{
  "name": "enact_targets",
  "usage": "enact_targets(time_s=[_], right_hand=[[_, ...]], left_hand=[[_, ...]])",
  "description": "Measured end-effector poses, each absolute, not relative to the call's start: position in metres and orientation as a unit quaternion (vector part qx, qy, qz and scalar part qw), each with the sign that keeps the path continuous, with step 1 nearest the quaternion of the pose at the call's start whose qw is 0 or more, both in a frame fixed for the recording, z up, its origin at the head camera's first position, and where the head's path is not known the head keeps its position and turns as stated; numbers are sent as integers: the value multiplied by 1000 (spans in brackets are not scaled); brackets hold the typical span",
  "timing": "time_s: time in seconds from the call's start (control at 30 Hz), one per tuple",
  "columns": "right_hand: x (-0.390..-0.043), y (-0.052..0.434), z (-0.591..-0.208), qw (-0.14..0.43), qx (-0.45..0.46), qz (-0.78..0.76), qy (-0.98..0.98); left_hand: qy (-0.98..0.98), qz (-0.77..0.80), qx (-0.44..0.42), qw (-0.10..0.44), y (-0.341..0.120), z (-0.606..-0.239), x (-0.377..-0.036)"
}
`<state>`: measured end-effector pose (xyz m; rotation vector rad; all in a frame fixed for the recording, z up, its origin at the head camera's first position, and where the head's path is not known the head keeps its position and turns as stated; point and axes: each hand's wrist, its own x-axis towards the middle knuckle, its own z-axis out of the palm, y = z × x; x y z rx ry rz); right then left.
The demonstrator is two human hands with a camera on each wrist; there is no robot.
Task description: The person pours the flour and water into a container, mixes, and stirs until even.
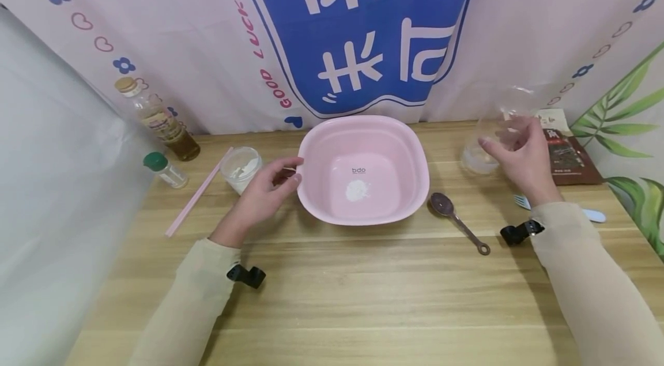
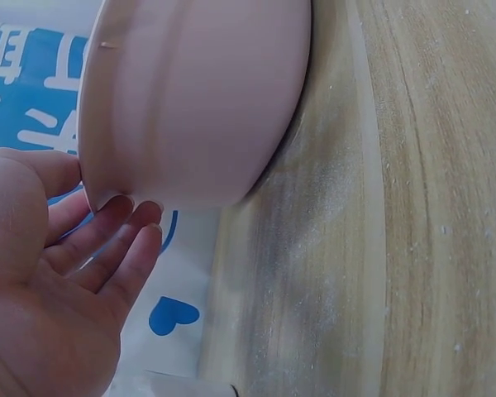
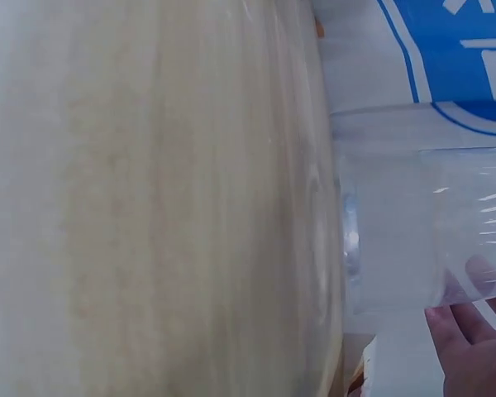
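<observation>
A pink plastic basin (image 1: 415,181) stands mid-table, with a small heap of white powder (image 1: 357,190) on its bottom. At its left rim, my left hand (image 1: 264,193) pinches the edge, thumb on one side and fingers curled beneath, as the left wrist view shows. Over on the right, my right hand (image 1: 526,161) grips a clear cylindrical container (image 3: 388,231) near its upper part, thumb and fingers on opposite sides. An open jar of white powder (image 1: 241,167) sits beside the left hand.
Further left are pink chopsticks (image 1: 199,193), a green-capped shaker (image 1: 166,170) and an oil bottle (image 1: 166,127). A brown measuring spoon (image 1: 451,213) lies right of the basin. A brown packet (image 1: 576,158) and a light blue fork (image 1: 593,215) lie by the right arm.
</observation>
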<state>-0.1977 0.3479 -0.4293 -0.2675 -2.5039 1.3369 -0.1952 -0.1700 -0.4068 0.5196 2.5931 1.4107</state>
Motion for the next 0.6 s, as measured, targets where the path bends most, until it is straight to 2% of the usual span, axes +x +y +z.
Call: enact_targets(time_s=[0.2,0.6], right_hand=[[-186,341,-424,156,-57,478,-863],[-169,322,-409,137,12,445,-885]], left_hand=[[864,469,171,70,-170,-407,-195],[862,473,167,76,-169,-408,-196]])
